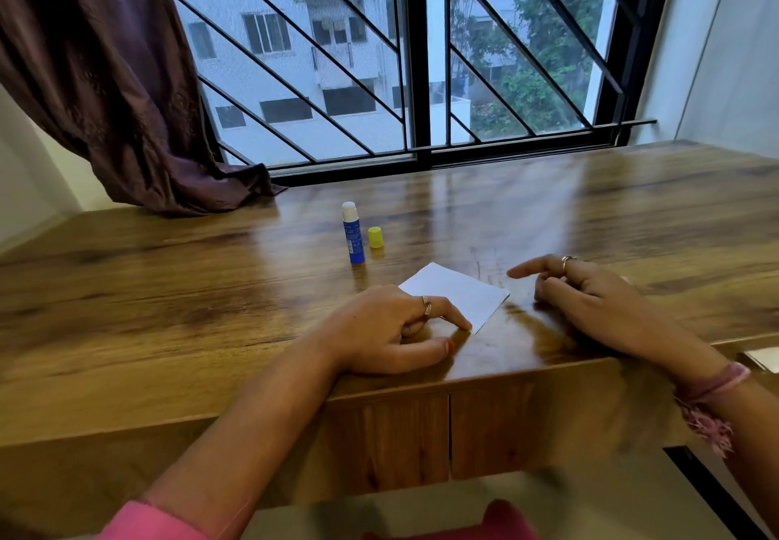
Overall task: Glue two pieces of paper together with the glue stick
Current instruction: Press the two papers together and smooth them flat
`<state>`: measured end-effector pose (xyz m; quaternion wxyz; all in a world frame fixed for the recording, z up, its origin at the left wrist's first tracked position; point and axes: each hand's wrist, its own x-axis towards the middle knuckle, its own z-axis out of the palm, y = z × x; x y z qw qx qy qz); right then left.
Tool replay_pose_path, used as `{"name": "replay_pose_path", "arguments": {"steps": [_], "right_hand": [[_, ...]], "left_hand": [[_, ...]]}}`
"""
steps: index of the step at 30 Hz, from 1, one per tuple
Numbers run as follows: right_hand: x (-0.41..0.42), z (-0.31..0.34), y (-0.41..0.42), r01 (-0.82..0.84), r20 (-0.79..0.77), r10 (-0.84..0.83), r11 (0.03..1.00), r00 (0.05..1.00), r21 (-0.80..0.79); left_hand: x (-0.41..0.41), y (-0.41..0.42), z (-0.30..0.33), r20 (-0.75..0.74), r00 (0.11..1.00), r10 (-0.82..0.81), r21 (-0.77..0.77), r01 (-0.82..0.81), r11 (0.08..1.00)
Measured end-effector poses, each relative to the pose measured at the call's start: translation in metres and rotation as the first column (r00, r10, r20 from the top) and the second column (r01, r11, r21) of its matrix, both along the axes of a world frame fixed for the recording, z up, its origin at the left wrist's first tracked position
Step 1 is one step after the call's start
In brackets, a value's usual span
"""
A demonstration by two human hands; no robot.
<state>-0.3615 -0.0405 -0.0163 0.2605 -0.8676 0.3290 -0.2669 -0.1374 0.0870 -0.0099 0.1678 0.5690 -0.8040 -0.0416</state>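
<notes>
Both hands lay near the white paper (457, 295) on the bench (168, 286): the left hand (392, 328) pressed its near corner with one fingertip, the right hand (590, 295) hovered beside it, loosely curled, holding nothing. Uncapped glue stick (353, 232) stood beyond, nearer the left.

A glossy wooden desk (168, 286) with dark grain runs under the window. On it, a blue glue stick (353, 236) stands upright and uncapped, its yellow cap (375, 237) just to its right. Nearer, a white paper (457, 294) lies flat. A purple curtain (236, 189) drapes onto the far left of the top.
</notes>
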Motion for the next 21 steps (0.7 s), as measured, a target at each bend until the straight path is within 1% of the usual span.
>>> {"name": "replay_pose_path", "arguments": {"steps": [2, 5, 7, 9, 12, 16, 18, 21], "right_hand": [[-0.0003, -0.0008, -0.0014, -0.015, -0.039, 0.015, 1.000, 0.999, -0.020], [0.0011, -0.0014, -0.0019, -0.040, -0.189, 0.022, 0.995, 0.982, -0.088], [0.0029, -0.0004, -0.0013, -0.062, -0.314, 0.011, 0.986, 0.949, -0.154], [0.0037, 0.0012, -0.0006, -0.090, -0.358, 0.024, 0.982, 0.933, -0.168], [0.0016, 0.0015, -0.0013, -0.096, -0.275, 0.065, 0.990, 0.959, -0.103], [-0.0015, -0.0014, -0.0027, -0.112, -0.205, 0.094, 0.991, 0.974, -0.079], [-0.0030, -0.0020, -0.0024, -0.124, -0.150, 0.115, 0.991, 0.982, -0.054], [-0.0051, -0.0038, -0.0028, -0.151, -0.132, 0.144, 0.987, 0.981, -0.048]], "left_hand": [[-0.0001, 0.0001, 0.0000, 0.002, 1.000, -0.001, 0.001, 0.001, 1.000], [-0.0002, 0.0003, 0.0003, -0.011, 1.000, -0.004, 0.008, 0.004, 1.000], [0.0001, 0.0001, 0.0005, -0.017, 1.000, -0.008, 0.013, 0.008, 1.000], [-0.0001, -0.0001, 0.0007, -0.017, 1.000, -0.009, 0.019, 0.009, 1.000], [0.0001, 0.0003, 0.0021, -0.025, 1.000, -0.007, 0.015, 0.007, 1.000], [0.0032, 0.0041, 0.0055, -0.090, 0.996, -0.030, -0.039, 0.026, 0.999], [0.0043, 0.0052, 0.0067, -0.096, 0.995, -0.017, -0.045, 0.013, 0.999], [0.0047, 0.0054, 0.0072, -0.080, 0.997, 0.017, -0.052, -0.022, 0.998]]}}
